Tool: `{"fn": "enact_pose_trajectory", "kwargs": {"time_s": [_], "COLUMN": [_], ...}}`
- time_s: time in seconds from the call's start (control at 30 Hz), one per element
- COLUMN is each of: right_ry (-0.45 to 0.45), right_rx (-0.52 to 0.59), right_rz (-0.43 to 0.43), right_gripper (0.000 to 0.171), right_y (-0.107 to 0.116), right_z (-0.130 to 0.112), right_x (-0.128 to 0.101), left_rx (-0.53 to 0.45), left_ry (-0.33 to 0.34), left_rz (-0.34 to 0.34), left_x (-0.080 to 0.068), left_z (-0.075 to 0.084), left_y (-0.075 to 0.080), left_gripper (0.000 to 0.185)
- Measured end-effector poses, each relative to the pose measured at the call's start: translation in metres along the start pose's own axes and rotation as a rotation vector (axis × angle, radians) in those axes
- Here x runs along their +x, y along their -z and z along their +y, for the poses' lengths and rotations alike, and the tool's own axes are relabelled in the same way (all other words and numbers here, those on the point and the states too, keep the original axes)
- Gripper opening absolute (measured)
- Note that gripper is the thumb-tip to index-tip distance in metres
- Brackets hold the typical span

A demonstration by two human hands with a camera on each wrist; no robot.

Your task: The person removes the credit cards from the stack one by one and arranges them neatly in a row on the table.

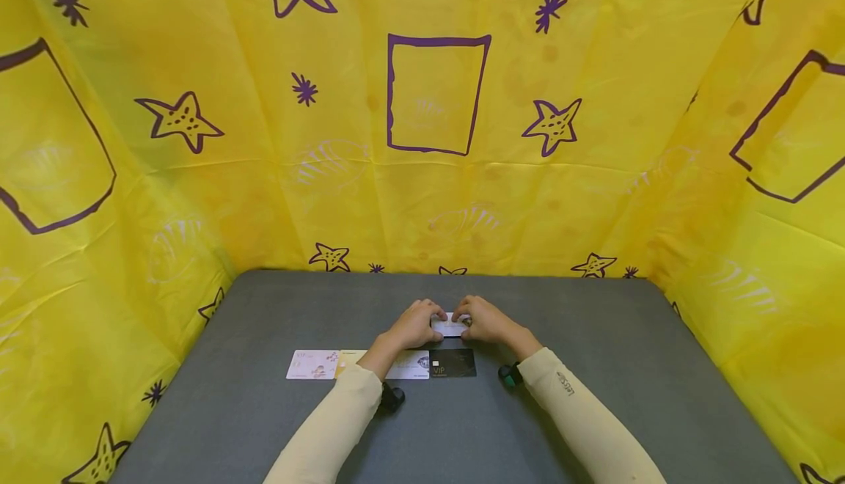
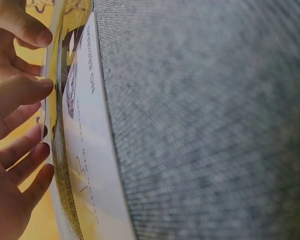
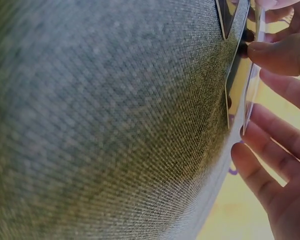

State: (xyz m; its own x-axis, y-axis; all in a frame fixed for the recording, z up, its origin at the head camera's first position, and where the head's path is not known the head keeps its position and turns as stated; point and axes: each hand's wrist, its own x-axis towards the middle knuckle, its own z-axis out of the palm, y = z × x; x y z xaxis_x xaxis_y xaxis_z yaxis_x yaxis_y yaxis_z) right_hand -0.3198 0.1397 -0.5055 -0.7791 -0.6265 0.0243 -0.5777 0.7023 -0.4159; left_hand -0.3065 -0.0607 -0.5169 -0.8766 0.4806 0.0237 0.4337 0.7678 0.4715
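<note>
A small white card [image 1: 450,326] is held just above the grey table [image 1: 594,396], pinched at its ends by both hands. My left hand [image 1: 437,317] grips its left end and my right hand [image 1: 465,319] its right end. In the left wrist view the held card's thin edge [image 2: 52,105] shows between my fingers [image 2: 25,92]. In the right wrist view the card's edge [image 3: 252,85] stands beside my fingers [image 3: 277,55]. A row of cards lies in front of the hands: pink [image 1: 312,364], gold [image 1: 350,355], white [image 1: 411,365], and black VIP [image 1: 453,363].
Yellow sheeting [image 1: 436,139] with purple stars and frames walls in the table at the back and both sides. Small cameras sit on my left wrist [image 1: 392,397] and right wrist [image 1: 508,375]. A white printed card [image 2: 87,150] lies flat on the cloth under my left hand.
</note>
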Motion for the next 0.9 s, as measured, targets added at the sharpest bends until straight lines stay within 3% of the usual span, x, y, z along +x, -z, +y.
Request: {"fn": "enact_pose_trajectory", "kwargs": {"time_s": [0.9], "right_ry": [0.015], "right_rx": [0.064], "right_rz": [0.056], "right_gripper": [0.025], "right_y": [-0.002], "right_z": [0.0], "right_x": [-0.008], "left_rx": [-0.066], "left_ry": [0.001], "left_rz": [0.036], "left_x": [-0.009], "left_z": [0.003], "left_y": [0.005], "left_gripper": [0.025]}}
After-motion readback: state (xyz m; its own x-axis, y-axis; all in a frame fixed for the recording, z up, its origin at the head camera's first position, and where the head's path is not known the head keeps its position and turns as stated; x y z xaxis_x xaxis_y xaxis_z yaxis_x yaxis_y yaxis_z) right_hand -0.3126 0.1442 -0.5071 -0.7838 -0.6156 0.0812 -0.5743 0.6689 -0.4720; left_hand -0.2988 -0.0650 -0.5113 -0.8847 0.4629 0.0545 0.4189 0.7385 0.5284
